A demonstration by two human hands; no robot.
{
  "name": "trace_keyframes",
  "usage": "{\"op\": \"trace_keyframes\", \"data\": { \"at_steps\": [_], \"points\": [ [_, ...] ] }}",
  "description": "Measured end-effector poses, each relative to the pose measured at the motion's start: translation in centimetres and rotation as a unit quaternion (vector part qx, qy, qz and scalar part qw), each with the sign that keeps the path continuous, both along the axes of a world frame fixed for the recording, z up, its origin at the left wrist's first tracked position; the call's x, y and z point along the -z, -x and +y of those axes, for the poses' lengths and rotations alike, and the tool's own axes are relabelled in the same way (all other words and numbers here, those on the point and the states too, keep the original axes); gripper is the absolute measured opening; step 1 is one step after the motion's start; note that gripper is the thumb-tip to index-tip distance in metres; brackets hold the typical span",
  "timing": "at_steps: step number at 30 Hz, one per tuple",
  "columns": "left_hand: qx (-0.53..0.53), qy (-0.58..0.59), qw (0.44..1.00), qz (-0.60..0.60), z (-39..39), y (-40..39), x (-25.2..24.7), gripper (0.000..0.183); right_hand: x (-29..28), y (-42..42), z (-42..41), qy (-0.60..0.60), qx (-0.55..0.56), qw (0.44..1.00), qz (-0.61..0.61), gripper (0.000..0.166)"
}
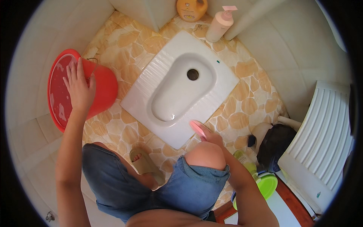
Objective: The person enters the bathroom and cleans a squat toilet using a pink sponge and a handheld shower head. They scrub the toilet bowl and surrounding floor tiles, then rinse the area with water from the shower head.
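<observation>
My left hand (79, 90) lies over the near rim of a red plastic bucket (106, 88), fingers spread and thumb on the outer side. Liquid fills the bucket almost to the rim, with pale patches of foam on top. A pink oval object (197, 128), apparently a scrub brush, is in the grip of my right hand (213, 139). It is at the near right edge of a white ceramic squat toilet (170, 133); its underside is hidden. The toilet pan has a dark round drain hole (192, 74). My right knee covers part of the right hand.
A pink pump bottle (219, 27) and an orange jug (192, 10) stand in the far corner beside a white pipe (249, 18). White ribbed plastic (314, 133), a black bag (275, 144) and a green basin (268, 185) crowd the right. Stone-patterned tiles (244, 110) cover the floor.
</observation>
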State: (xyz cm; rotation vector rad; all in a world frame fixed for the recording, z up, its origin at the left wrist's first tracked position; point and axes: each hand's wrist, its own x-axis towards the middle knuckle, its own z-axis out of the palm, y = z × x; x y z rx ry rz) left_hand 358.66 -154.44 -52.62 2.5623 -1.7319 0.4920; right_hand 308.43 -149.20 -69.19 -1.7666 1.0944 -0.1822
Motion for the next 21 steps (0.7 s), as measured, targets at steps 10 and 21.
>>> {"op": "trace_keyframes", "data": {
  "at_steps": [10,21],
  "points": [
    [-0.007,0.011,1.000,0.009,0.4,-0.4,0.2,0.065,3.6,5.3,-6.4,0.077,0.151,0.959,0.228,0.067],
    [-0.019,0.015,1.000,-0.004,1.2,-1.2,0.1,0.063,1.7,4.0,-9.2,0.045,0.150,0.964,0.215,0.063]
  ]
}}
